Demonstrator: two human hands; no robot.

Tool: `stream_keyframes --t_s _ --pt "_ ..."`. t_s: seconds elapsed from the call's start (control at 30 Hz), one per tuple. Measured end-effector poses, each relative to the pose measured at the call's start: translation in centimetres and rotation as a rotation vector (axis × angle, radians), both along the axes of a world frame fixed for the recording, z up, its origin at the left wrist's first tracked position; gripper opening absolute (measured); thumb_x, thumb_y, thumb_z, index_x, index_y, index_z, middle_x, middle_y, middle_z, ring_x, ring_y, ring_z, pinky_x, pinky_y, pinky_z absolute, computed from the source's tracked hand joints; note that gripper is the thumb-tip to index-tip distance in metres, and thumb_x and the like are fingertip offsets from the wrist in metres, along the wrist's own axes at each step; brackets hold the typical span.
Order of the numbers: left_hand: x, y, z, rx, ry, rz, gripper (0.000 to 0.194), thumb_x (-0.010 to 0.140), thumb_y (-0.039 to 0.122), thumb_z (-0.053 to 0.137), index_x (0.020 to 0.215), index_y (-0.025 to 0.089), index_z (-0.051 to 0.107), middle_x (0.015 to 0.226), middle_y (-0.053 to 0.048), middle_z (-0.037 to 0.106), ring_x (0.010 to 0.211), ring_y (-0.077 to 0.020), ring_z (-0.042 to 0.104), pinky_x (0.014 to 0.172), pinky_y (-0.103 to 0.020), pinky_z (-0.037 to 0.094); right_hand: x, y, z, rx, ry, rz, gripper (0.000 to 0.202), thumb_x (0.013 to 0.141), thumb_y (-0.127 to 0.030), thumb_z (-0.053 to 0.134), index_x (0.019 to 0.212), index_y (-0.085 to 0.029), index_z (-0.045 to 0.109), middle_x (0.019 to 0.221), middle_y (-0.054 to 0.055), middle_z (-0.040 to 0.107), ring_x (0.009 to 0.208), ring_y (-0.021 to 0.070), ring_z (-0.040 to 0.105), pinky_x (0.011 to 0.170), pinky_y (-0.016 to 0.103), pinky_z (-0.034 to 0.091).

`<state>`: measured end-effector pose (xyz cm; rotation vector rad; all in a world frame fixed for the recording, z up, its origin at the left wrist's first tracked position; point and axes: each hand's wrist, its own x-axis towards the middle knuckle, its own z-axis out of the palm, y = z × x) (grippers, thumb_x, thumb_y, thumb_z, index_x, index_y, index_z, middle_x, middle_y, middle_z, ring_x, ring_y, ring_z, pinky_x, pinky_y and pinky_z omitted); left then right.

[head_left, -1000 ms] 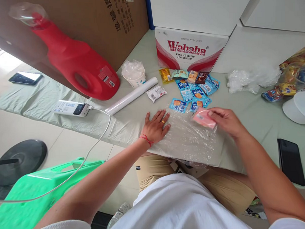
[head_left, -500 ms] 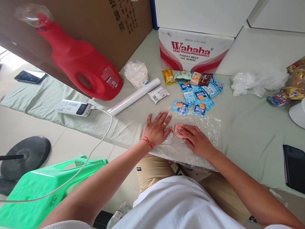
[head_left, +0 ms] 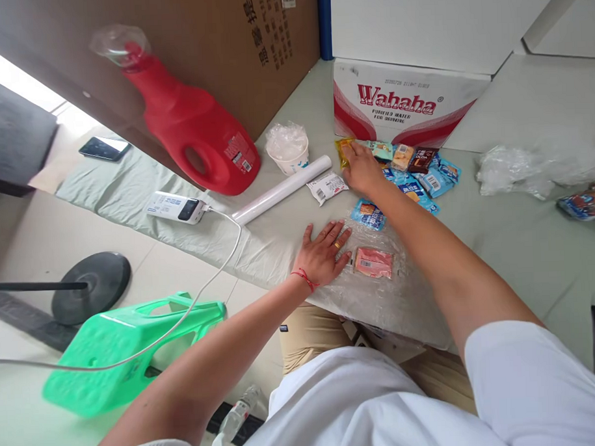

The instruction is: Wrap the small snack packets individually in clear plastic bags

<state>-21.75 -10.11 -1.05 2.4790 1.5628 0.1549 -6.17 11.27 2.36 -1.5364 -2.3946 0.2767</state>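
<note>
My left hand (head_left: 323,254) lies flat with fingers spread, pressing the edge of a sheet of clear plastic film (head_left: 407,297) on the table. Just right of its thumb, a pink snack packet (head_left: 374,262) rests flat on the film. My right hand (head_left: 364,170) reaches to the back of the table, its fingers closed on a yellow snack packet (head_left: 342,152). Beside that hand are a green packet (head_left: 383,150), a biscuit packet (head_left: 402,157), a brown cocoa packet (head_left: 423,159) and several blue packets (head_left: 369,214), partly hidden by my forearm. A white packet (head_left: 327,187) lies to its left.
A roll of plastic film (head_left: 281,190), a paper cup (head_left: 288,152) and a red jug (head_left: 201,135) stand left of the snacks. A Wahaha carton (head_left: 405,102) stands behind. A power bank (head_left: 174,208) trails a white cable. Crumpled plastic (head_left: 524,166) lies at right; a green stool (head_left: 111,346) is below.
My right hand has left the pink packet on the film and moved up and forward to the yellow packet. My left hand stays flat on the film. The view has shifted slightly.
</note>
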Motion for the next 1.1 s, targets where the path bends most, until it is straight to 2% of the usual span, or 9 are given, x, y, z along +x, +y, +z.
stream_keyframes --t_s 0.07,0.17,0.27,0.4,0.5,0.63,0.83,0.97,1.1 --pt "0.0 0.0 0.0 -0.003 0.003 0.001 0.062 0.108 0.052 0.030 0.164 0.027 0.038 0.173 -0.007 0.030 0.160 -0.0302 0.032 0.129 -0.068 0.013 -0.9 1.5 -1.0 -0.042 -0.011 0.002 0.060 0.102 -0.039 0.047 0.155 -0.010 0.047 0.167 0.020 0.034 0.146 0.0388 0.038 0.119 0.055 0.035" --pt "0.0 0.0 0.0 0.001 -0.003 0.006 0.062 0.108 0.051 0.030 0.164 0.027 0.038 0.173 -0.007 0.030 0.160 -0.0301 0.032 0.129 -0.067 0.012 -0.4 0.7 -1.7 -0.027 -0.058 -0.017 0.045 0.103 -0.035 0.046 0.140 -0.016 0.061 0.165 0.017 0.037 0.133 0.0381 0.048 0.107 0.053 0.044" --pt "0.0 -0.1 -0.1 0.010 -0.021 0.005 0.062 0.108 0.051 0.030 0.164 0.027 0.038 0.173 -0.007 0.030 0.160 -0.0303 0.032 0.129 -0.067 0.011 2.2 -1.9 -1.5 0.014 -0.093 -0.037 0.036 0.103 -0.023 0.040 0.121 -0.017 0.070 0.153 0.016 0.051 0.123 0.0340 0.052 0.097 0.046 0.048" --pt "0.0 -0.1 -0.1 0.012 -0.043 0.005 0.061 0.108 0.051 0.031 0.164 0.026 0.039 0.173 -0.007 0.031 0.159 -0.0303 0.033 0.129 -0.068 0.011 6.7 -4.6 -0.9 0.001 -0.106 -0.095 0.031 0.101 -0.022 0.043 0.095 -0.016 0.072 0.112 0.018 0.068 0.116 0.0327 0.053 0.093 0.042 0.047" --pt "0.1 -0.1 -0.1 0.010 -0.052 0.005 0.061 0.108 0.050 0.032 0.164 0.027 0.040 0.172 -0.008 0.032 0.159 -0.0305 0.033 0.130 -0.067 0.010 8.2 -5.2 -0.5 0.058 -0.040 -0.174 0.029 0.099 -0.026 0.044 0.098 -0.018 0.072 0.107 0.016 0.069 0.118 0.0343 0.052 0.098 0.044 0.047" --pt "0.1 -0.2 0.1 0.012 -0.046 0.011 0.061 0.108 0.050 0.032 0.164 0.027 0.039 0.172 -0.008 0.032 0.160 -0.0307 0.033 0.129 -0.067 0.010 6.1 -4.6 -0.6 0.075 0.036 -0.253 0.048 0.101 -0.046 0.047 0.133 -0.014 0.061 0.121 0.020 0.067 0.122 0.0391 0.051 0.104 0.054 0.045" --pt "0.2 -0.2 0.2 0.007 -0.023 0.015 0.061 0.107 0.050 0.032 0.164 0.028 0.039 0.172 -0.008 0.034 0.159 -0.0325 0.033 0.129 -0.067 0.013 0.9 -1.6 -1.5 0.148 0.039 -0.357 0.066 0.102 -0.059 0.045 0.149 -0.014 0.049 0.140 0.026 0.056 0.133 0.0434 0.044 0.102 0.060 0.045" --pt "0.2 -0.2 0.2 -0.002 -0.021 0.014 0.061 0.108 0.051 0.031 0.164 0.027 0.039 0.173 -0.007 0.032 0.159 -0.0310 0.033 0.129 -0.067 0.012 0.4 -0.3 -2.4 0.069 -0.042 -0.246 0.047 0.105 -0.046 0.040 0.127 -0.014 0.067 0.122 0.024 0.066 0.128 0.0419 0.048 0.098 0.058 0.047" --pt "0.2 -0.1 0.1 -0.007 -0.039 0.017 0.061 0.108 0.050 0.033 0.164 0.027 0.039 0.173 -0.008 0.031 0.160 -0.0314 0.032 0.129 -0.066 0.010 2.7 -0.4 -3.2 0.066 -0.105 -0.233 0.039 0.102 -0.025 0.036 0.111 -0.012 0.072 0.119 0.023 0.067 0.123 0.0395 0.053 0.099 0.057 0.047"
